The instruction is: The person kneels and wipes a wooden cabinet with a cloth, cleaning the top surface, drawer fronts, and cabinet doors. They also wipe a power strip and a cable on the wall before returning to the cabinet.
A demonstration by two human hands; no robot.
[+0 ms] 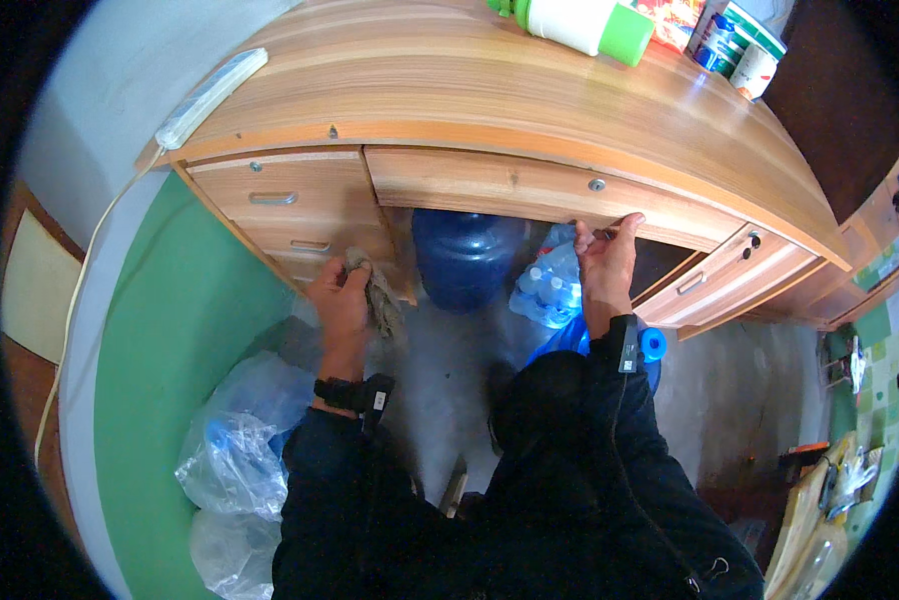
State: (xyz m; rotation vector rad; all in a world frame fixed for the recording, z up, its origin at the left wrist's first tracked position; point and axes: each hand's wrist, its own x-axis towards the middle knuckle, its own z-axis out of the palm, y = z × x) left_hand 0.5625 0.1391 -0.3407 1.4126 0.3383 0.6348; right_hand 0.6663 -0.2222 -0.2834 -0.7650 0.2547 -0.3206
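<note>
My left hand [342,300] pinches a crumpled grey-brown cloth [382,300] that hangs in front of the lower left drawers. With fingertips at the bottom edge of the wide middle drawer front [494,180], my right hand [611,262] reaches up under the wooden desk's top [494,90]. That drawer front has a keyhole lock [596,184] and looks closed. To the left is a drawer [284,184] with a metal handle and a lock. At the right, keys hang from a handled cabinet front [727,281].
Below the desk stand a large blue water jug [464,259] and plastic-wrapped bottles [547,289]. Clear plastic bags [239,465] lie at lower left. A power strip [213,97], a green-and-white bottle [569,26] and several containers [753,71] rest on the desktop.
</note>
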